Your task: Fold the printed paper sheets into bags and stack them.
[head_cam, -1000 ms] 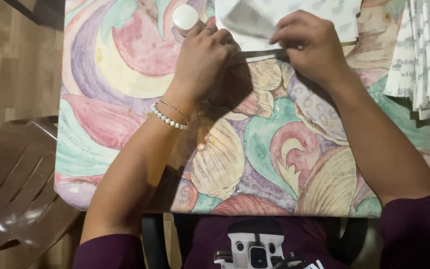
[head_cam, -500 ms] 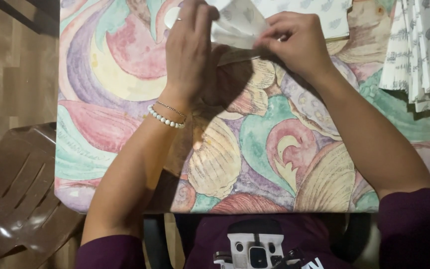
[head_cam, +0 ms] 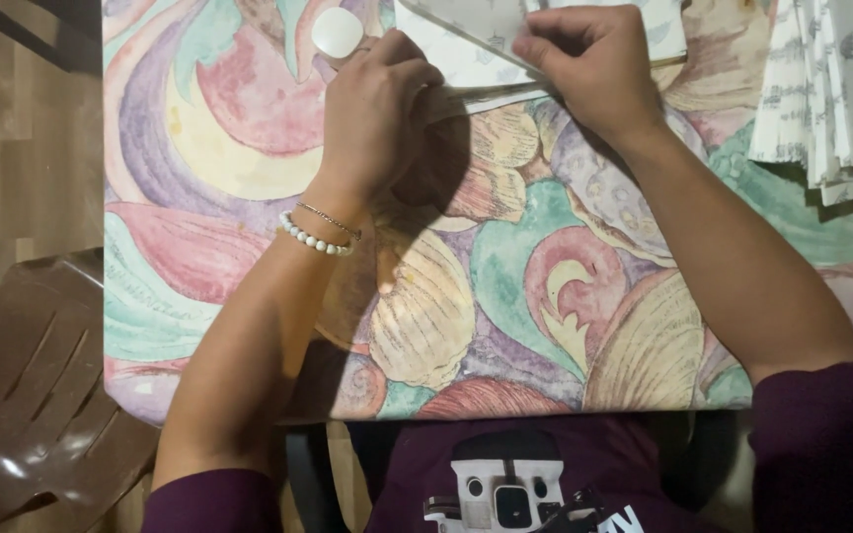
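A folded sheet of white paper with a small grey print point(head_cam: 471, 49) lies at the far edge of the table with the pastel swirl-patterned cloth point(head_cam: 505, 286). My left hand point(head_cam: 372, 114), with a bead bracelet at the wrist, presses its curled fingers on the paper's near left edge. My right hand point(head_cam: 589, 64) pinches a fold of the same paper from the right. The paper's far part runs out of view.
A small white rounded lid point(head_cam: 337, 32) sits just left of my left hand. A stack of similar printed white sheets point(head_cam: 836, 94) lies at the table's right edge. A brown plastic chair point(head_cam: 32, 395) stands at the lower left, on a wooden floor.
The paper, lifted off the table half a second ago, is back down flat. Both hands have lowered with it and now press along its near edge.
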